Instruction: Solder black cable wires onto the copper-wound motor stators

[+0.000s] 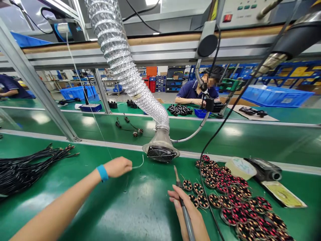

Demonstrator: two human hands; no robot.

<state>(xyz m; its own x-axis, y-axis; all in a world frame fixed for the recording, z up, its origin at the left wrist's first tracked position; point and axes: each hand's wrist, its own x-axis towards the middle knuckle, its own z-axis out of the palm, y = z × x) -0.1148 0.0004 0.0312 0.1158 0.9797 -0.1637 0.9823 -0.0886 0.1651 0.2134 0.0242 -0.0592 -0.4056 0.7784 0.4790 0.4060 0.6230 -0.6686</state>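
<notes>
My left hand (118, 167), with a blue band at the wrist, is closed on a thin white wire (138, 166) whose curved end sticks out to the right above the green bench. In my right hand (188, 209) lies a soldering iron (185, 204), its tip pointing up and away, just below the fan hood. Right of the iron, several small copper-wound rings (187, 184) lie on the bench, some wound in red. The fan hood (161, 149) hangs from a silver flexible duct (130, 73) between and beyond my hands.
Black cables (27, 167) lie in a bundle at the left. A tape roll (240, 168), a black device (264, 170) and a yellow sponge tray (284, 194) stand at the right. A black cord crosses the rings. Across the bench sits a person (187, 92).
</notes>
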